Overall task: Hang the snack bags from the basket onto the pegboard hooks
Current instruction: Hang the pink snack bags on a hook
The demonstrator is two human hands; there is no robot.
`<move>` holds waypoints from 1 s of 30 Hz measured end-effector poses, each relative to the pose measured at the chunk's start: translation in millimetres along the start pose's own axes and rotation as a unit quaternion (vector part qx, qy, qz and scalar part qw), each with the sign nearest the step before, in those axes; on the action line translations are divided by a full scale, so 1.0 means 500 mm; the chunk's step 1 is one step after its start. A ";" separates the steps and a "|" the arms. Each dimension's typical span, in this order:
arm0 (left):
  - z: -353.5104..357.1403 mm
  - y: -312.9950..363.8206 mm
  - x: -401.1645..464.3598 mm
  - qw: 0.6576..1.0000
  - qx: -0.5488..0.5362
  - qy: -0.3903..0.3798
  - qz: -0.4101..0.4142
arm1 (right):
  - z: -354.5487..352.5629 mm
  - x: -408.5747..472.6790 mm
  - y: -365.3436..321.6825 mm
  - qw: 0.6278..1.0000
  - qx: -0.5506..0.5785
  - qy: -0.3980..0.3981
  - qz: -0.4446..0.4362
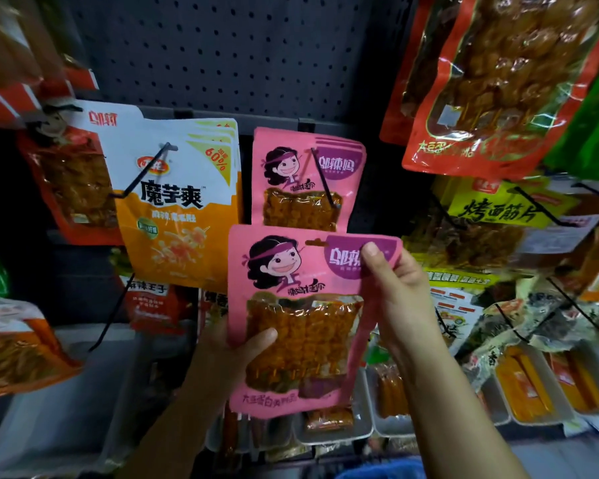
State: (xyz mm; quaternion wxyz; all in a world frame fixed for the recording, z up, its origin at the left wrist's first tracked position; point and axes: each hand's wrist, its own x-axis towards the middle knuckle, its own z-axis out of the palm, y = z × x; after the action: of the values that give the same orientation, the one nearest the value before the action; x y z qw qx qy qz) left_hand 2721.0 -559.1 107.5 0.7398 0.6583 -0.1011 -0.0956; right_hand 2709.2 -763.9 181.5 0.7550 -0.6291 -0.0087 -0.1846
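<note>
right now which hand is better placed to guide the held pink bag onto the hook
Right hand: it pinches the pink snack bag at its top, beside the hang hole and below the black hook. Left hand only supports the bottom.

Bare pegboard [222, 46] is showing open room up top, between the blurred bags at left and the red skewer bags [481, 81] crowding in at right. Lower down, the black hook [322, 178] is jutting forward over the hanging pink bags [301, 167] (its tip looking free). The orange-and-white bags [177, 202] are hemming it in at left; a dark gap is lying to its right.
</note>
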 end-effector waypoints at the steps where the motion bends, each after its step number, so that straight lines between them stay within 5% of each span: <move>1: -0.001 0.009 0.002 1.000 -0.005 0.002 0.003 | 0.002 0.000 -0.009 1.000 -0.002 -0.003 -0.021; 9: 0.009 0.068 0.021 0.999 0.003 0.023 0.045 | 0.016 0.031 -0.047 0.998 0.017 0.045 -0.052; 30: 0.041 0.032 0.092 0.996 0.025 0.084 -0.030 | 0.004 0.102 0.004 0.991 -0.084 0.106 -0.017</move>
State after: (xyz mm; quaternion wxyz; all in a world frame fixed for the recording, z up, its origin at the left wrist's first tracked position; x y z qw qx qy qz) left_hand 2760.0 -589.3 127.0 0.7259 0.6850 -0.0211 -0.0592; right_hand 2757.9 -775.2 192.7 0.6931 -0.6665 0.0762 -0.2637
